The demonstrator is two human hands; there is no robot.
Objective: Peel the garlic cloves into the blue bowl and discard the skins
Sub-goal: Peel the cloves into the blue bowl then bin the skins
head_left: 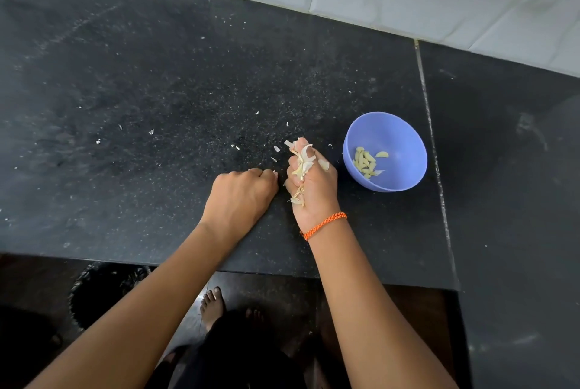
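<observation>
Fingers of right hand (309, 180) curl around papery garlic skins (302, 165); left hand (243, 192) fisted on speckled black bench (157, 74). Peeled cloves (365, 162) sit in round blue bowl (405, 137).

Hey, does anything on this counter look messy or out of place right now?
Small white skin flakes lie scattered over the dark counter, left of the right hand, which grips a bunch of skins. One papery bit seems to sit among the cloves in the bowl. Nothing looks damaged.
</observation>
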